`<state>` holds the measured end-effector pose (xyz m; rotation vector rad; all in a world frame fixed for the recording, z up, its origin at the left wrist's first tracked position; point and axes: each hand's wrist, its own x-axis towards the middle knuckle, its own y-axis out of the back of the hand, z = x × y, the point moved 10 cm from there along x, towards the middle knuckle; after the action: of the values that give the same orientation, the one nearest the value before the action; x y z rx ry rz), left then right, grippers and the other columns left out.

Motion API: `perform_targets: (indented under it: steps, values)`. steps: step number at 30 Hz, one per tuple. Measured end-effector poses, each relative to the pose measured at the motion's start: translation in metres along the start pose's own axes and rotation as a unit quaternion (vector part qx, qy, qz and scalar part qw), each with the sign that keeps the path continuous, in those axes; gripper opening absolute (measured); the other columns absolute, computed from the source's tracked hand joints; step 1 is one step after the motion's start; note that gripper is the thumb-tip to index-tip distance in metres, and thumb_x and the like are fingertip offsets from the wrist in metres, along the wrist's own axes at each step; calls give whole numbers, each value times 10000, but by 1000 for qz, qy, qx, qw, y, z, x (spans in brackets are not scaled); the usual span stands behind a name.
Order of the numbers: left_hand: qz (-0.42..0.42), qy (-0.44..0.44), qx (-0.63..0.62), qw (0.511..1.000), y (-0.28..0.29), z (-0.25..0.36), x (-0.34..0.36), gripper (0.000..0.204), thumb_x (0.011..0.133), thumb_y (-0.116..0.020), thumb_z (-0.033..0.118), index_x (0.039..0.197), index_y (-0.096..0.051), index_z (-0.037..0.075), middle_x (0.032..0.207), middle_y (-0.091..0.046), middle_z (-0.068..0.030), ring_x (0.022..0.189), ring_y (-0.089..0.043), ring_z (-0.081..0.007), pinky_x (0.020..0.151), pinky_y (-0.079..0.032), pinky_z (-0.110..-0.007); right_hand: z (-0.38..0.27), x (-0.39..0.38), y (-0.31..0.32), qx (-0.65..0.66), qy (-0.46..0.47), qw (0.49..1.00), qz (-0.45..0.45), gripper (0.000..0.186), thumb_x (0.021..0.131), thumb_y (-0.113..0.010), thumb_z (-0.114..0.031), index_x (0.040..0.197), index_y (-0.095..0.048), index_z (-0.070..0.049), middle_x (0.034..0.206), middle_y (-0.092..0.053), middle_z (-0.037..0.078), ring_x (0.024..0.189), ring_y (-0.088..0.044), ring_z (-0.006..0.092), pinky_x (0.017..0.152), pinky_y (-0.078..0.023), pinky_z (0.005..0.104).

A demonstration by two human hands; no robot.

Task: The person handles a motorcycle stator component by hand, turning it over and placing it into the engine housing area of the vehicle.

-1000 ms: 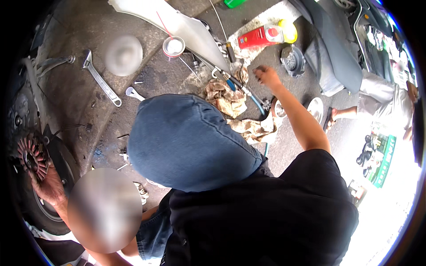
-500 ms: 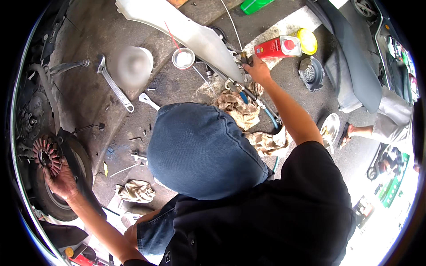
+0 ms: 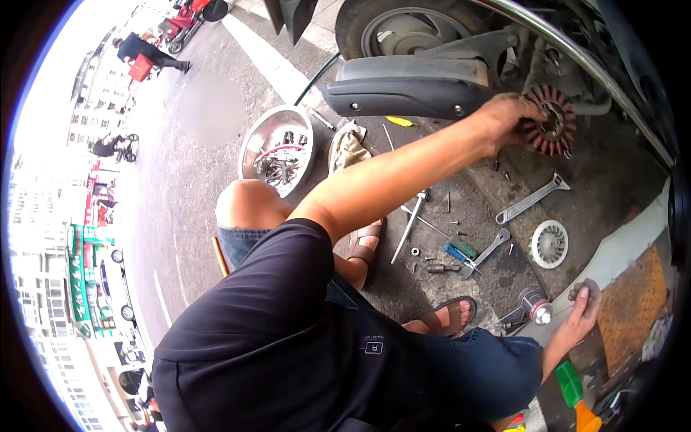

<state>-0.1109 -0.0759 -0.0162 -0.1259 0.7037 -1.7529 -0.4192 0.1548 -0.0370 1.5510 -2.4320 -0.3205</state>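
Out at the upper right, my left hand (image 3: 504, 121) grips a ring-shaped motor stator (image 3: 550, 121) with reddish coils around its rim. It is held up beside the scooter's underside. My right hand (image 3: 581, 317) is at the lower right, over the edge of a long pale panel (image 3: 612, 252). Its fingers are curled around something small and dark that I cannot make out. A spray can (image 3: 536, 307) stands just left of that hand. Between my hands, a white slotted fan wheel (image 3: 550, 244) and an adjustable wrench (image 3: 531, 199) lie on the ground.
A scooter wheel (image 3: 407, 32) and dark side cover (image 3: 403, 88) fill the top. On the ground are a metal bowl (image 3: 247, 155) of parts, a rag (image 3: 350, 150), a spanner (image 3: 489, 252), screwdrivers (image 3: 459, 250) and several bolts. A green bottle (image 3: 568, 381) lies lower right.
The view has swung round to the scooter's wheel and the street. My right hand has left the spot beside the red can and is now by the spray can. My left hand still holds the stator.
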Motion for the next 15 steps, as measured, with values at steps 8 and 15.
perform_targets:
  steps: [8,15]
  values:
    - [102,-79,20,991,9,-12,-7,441,673,-813,121,1054,-647,-28,965,-688,-114,938,-629,-207,861,-483,-326,-17,92,-202,293,-226,878,-305,575,993,-504,-470,1373,-430,-45,1234,-564,113,1039,-546,165,865,-440,295]
    - [98,-90,55,990,2,-19,-19,591,686,-797,81,1229,-582,-9,1051,-685,-156,989,-632,-215,910,-478,-332,17,115,-224,403,-250,815,-333,556,998,-483,-476,1354,-467,-50,1302,-543,70,1134,-522,183,971,-412,336]
